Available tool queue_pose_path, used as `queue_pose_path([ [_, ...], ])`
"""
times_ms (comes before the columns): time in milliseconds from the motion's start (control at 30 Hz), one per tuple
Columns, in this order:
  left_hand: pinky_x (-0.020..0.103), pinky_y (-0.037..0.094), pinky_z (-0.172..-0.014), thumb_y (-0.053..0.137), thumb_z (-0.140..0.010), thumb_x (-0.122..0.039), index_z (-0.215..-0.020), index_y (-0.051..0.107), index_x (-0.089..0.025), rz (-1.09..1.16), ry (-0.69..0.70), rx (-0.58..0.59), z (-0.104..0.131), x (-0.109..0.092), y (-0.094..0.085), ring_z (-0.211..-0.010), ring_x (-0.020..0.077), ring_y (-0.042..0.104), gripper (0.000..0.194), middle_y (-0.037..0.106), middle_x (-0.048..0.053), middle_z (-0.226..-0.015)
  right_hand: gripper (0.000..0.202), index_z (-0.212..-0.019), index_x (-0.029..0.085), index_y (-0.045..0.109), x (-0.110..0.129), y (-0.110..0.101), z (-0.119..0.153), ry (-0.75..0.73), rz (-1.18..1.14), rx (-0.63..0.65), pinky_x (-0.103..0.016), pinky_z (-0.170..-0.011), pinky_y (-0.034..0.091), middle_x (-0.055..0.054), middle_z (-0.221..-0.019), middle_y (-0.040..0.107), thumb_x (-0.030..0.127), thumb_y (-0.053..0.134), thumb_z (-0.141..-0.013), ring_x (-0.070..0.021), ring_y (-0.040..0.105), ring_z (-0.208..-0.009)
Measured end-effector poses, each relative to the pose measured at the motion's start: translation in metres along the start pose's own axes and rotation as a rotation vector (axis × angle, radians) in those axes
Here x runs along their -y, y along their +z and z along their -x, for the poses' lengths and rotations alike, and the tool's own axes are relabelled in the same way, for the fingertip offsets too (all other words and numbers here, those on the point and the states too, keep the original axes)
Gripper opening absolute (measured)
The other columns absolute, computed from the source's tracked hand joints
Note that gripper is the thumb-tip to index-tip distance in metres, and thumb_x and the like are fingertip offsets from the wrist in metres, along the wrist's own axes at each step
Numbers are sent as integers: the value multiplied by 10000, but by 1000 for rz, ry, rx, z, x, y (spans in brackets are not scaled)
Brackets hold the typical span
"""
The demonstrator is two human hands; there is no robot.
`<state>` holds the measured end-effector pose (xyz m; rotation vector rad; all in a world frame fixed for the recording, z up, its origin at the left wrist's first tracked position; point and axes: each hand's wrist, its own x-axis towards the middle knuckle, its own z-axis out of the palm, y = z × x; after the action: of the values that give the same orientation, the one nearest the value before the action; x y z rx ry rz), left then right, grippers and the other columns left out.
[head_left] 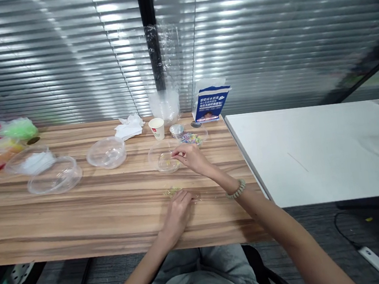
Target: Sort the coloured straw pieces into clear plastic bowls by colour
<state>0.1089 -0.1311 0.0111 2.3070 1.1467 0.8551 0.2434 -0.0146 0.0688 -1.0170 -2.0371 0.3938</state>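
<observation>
Head view: your right hand (193, 157) pinches, on what I cannot tell, over the clear bowl (164, 159) holding few beads. Your left hand (179, 207), fingers together, rests by the loose beads (172, 191) still on the wooden table (82, 218); sorting looks barely begun.

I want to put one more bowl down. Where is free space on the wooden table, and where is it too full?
Bare wood runs along the near edge of the wooden table, left of the left hand. The white table is mostly bare. It is crowded around the right hand: small clear bowl, bead dish, paper cup. Coloured bags fill the far left.
</observation>
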Motion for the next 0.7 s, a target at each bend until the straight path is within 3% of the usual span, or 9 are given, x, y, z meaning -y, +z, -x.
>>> queue_pose_path([
  [133, 275, 511, -703, 553, -863, -204, -881, 571, -191, 140, -76, -349, 4, 0, -18, -740, 139, 631, 29, 657, 14, -786, 51, -780, 174, 674, -8, 8, 0, 1, 24, -10, -294, -736, 453, -30, -798, 686, 125, 673, -766, -166, 605, -777],
  [233, 305, 539, -752, 626, -826, -244, -1040, 485, -202, 184, -50, -614, 3, -7, -33, -724, 134, 656, 260, 662, -5, -766, 54, -777, 173, 669, -15, 14, 3, 5, 53, -21, -337, -783, 440, -39, -809, 686, 127, 684, -754, -198, 586, -833],
  [300, 305, 553, -749, 648, -812, -219, -1114, 421, -211, 208, 40, -720, 3, -12, -40, -697, 123, 663, 378, 665, -18, -757, 44, -785, 168, 671, -18, 17, 5, 1, 69, -21, -355, -786, 438, -49, -811, 688, 130, 675, -763, -214, 576, -850],
  [400, 289, 564, -723, 657, -802, -165, -1158, 381, -231, 183, 142, -767, 3, -17, -46, -678, 109, 666, 455, 673, -22, -777, 36, -805, 161, 678, -21, 19, 10, -16, 77, -12, -352, -775, 452, -60, -830, 693, 145, 649, -792, -216, 583, -851],
  [533, 276, 555, -711, 645, -806, -130, -1183, 376, -222, 75, 179, -745, -4, -10, -53, -686, 108, 665, 472, 675, -14, -795, 93, -889, 169, 680, -18, 10, 20, -35, 79, -16, -362, -837, 455, -62, -912, 700, 200, 606, -841, -202, 604, -877],
  [600, 274, 539, -735, 647, -799, -110, -1155, 428, -200, -13, 174, -726, -14, -1, -59, -730, 116, 664, 427, 674, -2, -802, 116, -907, 175, 676, -9, 1, 28, -24, 72, -53, -357, -815, 467, -58, -900, 702, 215, 577, -863, -196, 611, -861],
  [700, 267, 511, -736, 638, -803, -115, -977, 554, -189, -174, 177, -690, -36, 22, -67, -774, 125, 645, 207, 673, 9, -820, 139, -919, 187, 668, 19, -22, 41, -9, -7, -189, -326, -731, 492, -47, -883, 704, 208, 534, -886, -171, 623, -785],
])
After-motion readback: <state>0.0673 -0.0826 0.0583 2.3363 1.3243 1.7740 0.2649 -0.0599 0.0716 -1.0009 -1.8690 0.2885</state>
